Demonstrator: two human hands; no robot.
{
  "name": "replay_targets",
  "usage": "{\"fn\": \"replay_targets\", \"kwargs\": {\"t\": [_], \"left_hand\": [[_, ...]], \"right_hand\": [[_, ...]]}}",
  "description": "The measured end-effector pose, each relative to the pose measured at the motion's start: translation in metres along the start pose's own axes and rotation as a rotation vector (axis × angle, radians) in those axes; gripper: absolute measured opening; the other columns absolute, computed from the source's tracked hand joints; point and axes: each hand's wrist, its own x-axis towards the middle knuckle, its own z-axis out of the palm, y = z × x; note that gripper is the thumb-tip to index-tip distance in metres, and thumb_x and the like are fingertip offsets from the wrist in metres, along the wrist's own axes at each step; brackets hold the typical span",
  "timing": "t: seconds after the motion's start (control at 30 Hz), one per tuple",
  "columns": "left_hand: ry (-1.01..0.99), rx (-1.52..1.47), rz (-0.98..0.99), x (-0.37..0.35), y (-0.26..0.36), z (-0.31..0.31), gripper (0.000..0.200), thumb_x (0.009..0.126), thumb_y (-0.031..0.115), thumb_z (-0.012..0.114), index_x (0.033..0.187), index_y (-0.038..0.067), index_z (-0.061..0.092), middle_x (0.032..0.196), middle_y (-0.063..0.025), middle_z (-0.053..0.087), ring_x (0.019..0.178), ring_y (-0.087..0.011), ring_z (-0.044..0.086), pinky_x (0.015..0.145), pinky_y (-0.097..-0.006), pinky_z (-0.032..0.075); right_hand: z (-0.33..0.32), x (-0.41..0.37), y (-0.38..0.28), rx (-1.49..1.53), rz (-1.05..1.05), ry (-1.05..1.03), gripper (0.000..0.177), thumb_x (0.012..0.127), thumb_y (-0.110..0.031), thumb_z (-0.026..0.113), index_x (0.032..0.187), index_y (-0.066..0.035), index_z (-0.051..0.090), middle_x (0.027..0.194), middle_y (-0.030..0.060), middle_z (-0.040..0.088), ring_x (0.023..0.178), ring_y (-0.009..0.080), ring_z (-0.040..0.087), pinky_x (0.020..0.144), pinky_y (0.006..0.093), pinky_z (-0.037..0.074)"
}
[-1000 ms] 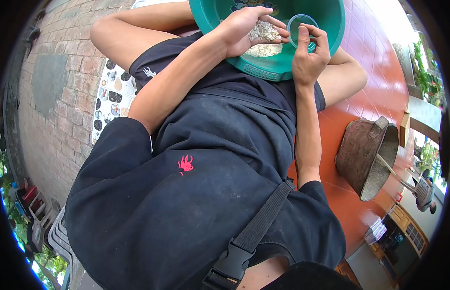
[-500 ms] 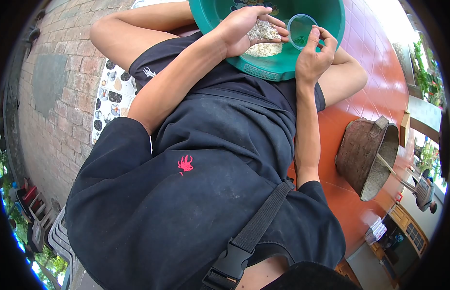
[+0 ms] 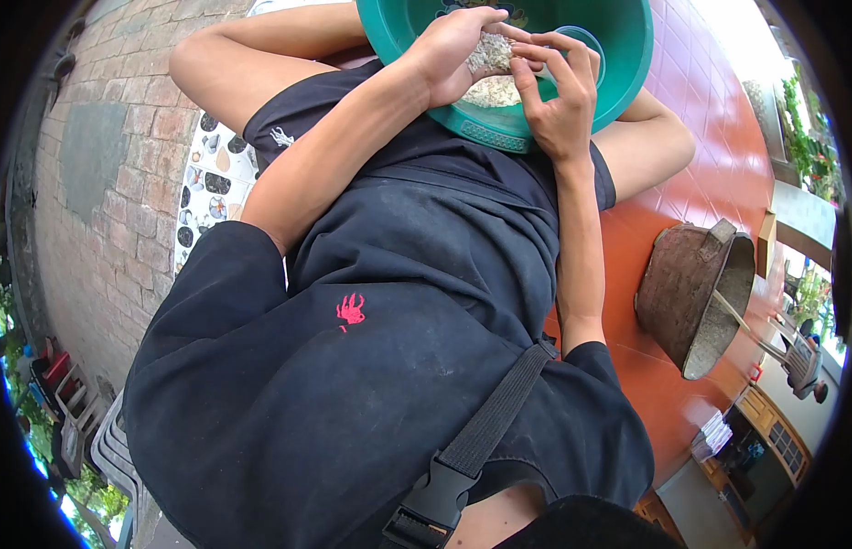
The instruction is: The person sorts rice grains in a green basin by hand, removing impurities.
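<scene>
My left hand (image 3: 449,62): cupped over the green plastic basin (image 3: 488,134), fingers extended. Right hand (image 3: 565,101): bent inward, thumb and fingertips at the left palm; can't tell if pinching anything. Rice grains (image 3: 491,55): off-white, loose, heaped in left palm. Paler pile (image 3: 492,92) below, in basin.

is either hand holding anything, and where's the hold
The left hand holds a small heap of pale grains from beneath, in its cupped palm. The right hand is at the heap's edge; whether it pinches a grain cannot be told.
</scene>
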Motion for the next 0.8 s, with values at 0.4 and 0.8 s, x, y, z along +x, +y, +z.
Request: {"fn": "replay_targets", "kwargs": {"t": [0.4, 0.8], "left_hand": [[0.008, 0.064, 0.022, 0.0022, -0.0055, -0.0023, 0.048, 0.113, 0.032, 0.038, 0.123, -0.002, 0.07, 0.115, -0.013, 0.07, 0.109, -0.0203, 0.064, 0.104, -0.0402, 0.048], [-0.016, 0.011, 0.027, 0.0027, -0.0033, -0.0012, 0.046, 0.112, 0.03, 0.04, 0.121, -0.005, 0.069, 0.117, -0.016, 0.071, 0.112, -0.0238, 0.066, 0.107, -0.0415, 0.051]], "right_hand": [[0.0027, 0.0006, 0.003, -0.078, -0.032, -0.074, 0.017, 0.088, -0.02, 0.078, 0.102, -0.012, 0.078, 0.12, 0.0043, 0.064, 0.114, 0.0269, 0.054, 0.099, 0.0404, 0.041], [0.0026, 0.0021, 0.004, -0.014, 0.001, -0.062, 0.007, 0.092, -0.012, 0.073, 0.098, -0.007, 0.074, 0.117, 0.0055, 0.066, 0.112, 0.0261, 0.056, 0.098, 0.0384, 0.042]]}}
